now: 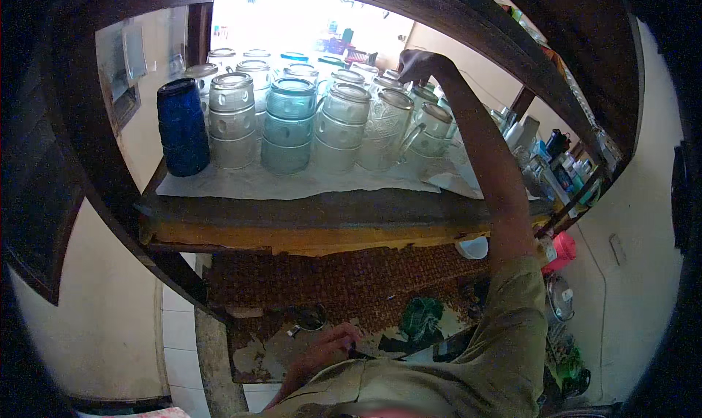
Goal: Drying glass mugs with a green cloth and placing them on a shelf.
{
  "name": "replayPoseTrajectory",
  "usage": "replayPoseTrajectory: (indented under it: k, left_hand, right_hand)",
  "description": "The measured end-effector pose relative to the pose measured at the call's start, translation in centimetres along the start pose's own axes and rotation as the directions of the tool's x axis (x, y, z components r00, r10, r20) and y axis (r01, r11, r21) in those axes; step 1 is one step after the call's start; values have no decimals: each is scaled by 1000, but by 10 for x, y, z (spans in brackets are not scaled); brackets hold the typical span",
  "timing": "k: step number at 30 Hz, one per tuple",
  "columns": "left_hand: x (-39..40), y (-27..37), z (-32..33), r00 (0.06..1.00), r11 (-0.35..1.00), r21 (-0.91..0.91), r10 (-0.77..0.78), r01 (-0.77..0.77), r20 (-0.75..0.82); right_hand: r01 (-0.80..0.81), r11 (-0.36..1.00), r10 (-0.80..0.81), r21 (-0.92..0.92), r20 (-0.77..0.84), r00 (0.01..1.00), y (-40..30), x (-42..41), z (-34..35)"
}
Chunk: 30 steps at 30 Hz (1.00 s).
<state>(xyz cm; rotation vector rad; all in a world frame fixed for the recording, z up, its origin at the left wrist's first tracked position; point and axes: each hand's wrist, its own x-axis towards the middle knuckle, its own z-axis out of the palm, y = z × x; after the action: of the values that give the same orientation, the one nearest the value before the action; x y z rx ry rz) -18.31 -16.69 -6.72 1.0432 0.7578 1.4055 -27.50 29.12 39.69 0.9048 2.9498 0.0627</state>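
Note:
My right hand (425,66) reaches over the shelf, bent at the wrist with its fingers pointing down among the back glasses at the right. Its fingertips are partly hidden, so whether it grips a glass is unclear. Upside-down glasses stand in rows on a white sheet (236,186). In the front row are a dark blue glass (184,130), a clear glass (232,125), a light blue glass (288,130) and a clear patterned glass (385,127). A glass mug (432,128) with a handle stands at the right. Low before my body, my left hand (335,340) has bent fingers near a dark item.
The wooden shelf edge (323,237) runs below the glasses. Bottles (570,171) crowd its right end. Beneath lie a woven brown surface (340,281), a white bowl (473,248) and a dark green bundle (421,316). A pink container (562,251) is at the right.

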Motion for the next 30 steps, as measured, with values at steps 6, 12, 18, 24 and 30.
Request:
replayPoseTrajectory:
  k: [6,12,18,24,30]
  left_hand:
    - [0,-8,-9,983,981,-63,-184,183,-18]
    - [-9,-8,-11,997,996,-57,-69,68,-19]
    - [-19,-11,-17,1000,998,-68,11,-11,-7]
    - [-24,-16,-22,991,988,-106,-123,116,-60]
    - [-30,-2,-21,997,1000,-11,-2,1,-73]
  right_hand:
    - [181,958,-249,-222,-338,907,-33,-6,-16]
    - [173,985,-171,-6,-174,970,-73,-22,-9]
    - [18,999,-18,-35,19,1000,-82,-10,-8]
    - [19,998,-25,-56,-93,995,-67,8,4]
    - [75,990,-86,-119,-95,992,-59,20,5]
